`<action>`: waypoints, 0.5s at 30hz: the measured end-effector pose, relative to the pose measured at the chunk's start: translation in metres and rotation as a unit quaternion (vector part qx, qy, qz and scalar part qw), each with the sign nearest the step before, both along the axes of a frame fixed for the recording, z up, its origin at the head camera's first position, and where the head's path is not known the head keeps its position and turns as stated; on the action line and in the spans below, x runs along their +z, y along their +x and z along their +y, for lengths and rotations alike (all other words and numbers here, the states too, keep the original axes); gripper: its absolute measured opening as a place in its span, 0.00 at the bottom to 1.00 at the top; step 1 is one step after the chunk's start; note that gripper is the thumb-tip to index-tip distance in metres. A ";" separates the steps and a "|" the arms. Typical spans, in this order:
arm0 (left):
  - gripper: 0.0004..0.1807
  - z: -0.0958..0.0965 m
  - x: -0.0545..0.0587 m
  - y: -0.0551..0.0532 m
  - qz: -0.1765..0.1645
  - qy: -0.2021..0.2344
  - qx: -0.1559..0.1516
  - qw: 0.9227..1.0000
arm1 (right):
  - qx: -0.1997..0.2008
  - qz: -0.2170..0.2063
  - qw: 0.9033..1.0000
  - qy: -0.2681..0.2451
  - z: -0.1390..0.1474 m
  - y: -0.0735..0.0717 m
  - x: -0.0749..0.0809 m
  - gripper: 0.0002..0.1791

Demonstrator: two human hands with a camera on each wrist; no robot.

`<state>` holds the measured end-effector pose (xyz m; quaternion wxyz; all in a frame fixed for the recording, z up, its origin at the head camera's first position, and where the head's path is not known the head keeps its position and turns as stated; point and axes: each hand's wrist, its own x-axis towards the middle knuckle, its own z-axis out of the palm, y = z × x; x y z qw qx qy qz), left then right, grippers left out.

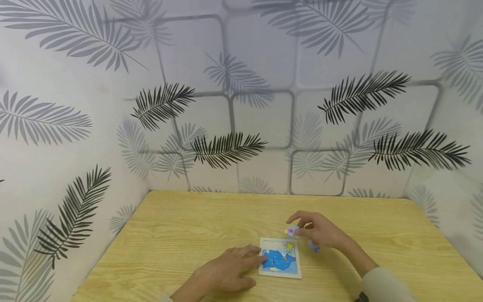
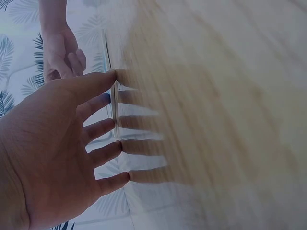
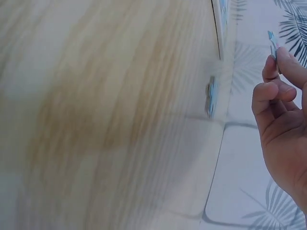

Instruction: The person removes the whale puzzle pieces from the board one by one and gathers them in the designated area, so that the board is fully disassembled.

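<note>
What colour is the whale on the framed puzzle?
The whale is blue; it shows best in the head view.

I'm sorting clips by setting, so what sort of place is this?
Probably an indoor tabletop spot, perhaps at home: a wood-grain table set against leaf-patterned walls, with a small whale puzzle lying on it.

I can't see all of the spiral-marked piece (image 1: 291, 231) past the right grip (image 1: 320, 230), nor make out the tiny picture on the loose piece (image 1: 314, 247), while the left grip (image 1: 233, 268) covers some of the blue whale (image 1: 279, 261) and the bench (image 1: 188, 226) is cut off below.
</note>
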<state>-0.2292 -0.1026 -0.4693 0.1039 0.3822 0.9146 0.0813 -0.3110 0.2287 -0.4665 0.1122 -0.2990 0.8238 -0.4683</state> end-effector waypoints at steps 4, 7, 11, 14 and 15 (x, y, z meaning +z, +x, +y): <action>0.35 -0.001 0.000 0.001 0.003 0.006 -0.004 1.000 | -0.024 -0.001 1.000 0.002 0.018 0.001 0.000 0.09; 0.35 -0.002 0.000 0.001 0.007 0.007 -0.008 1.000 | -0.031 0.005 0.999 0.011 0.031 0.002 -0.001 0.08; 0.35 -0.002 0.000 0.001 0.006 0.006 -0.008 1.000 | -0.034 0.002 0.999 0.018 0.048 0.003 -0.003 0.07; 0.35 -0.002 0.000 0.001 0.002 0.007 -0.005 1.000 | -0.036 0.001 0.999 0.024 0.060 0.003 -0.005 0.06; 0.35 -0.001 0.000 0.001 -0.001 0.009 -0.004 1.000 | -0.037 0.002 0.999 0.025 0.063 0.003 -0.006 0.06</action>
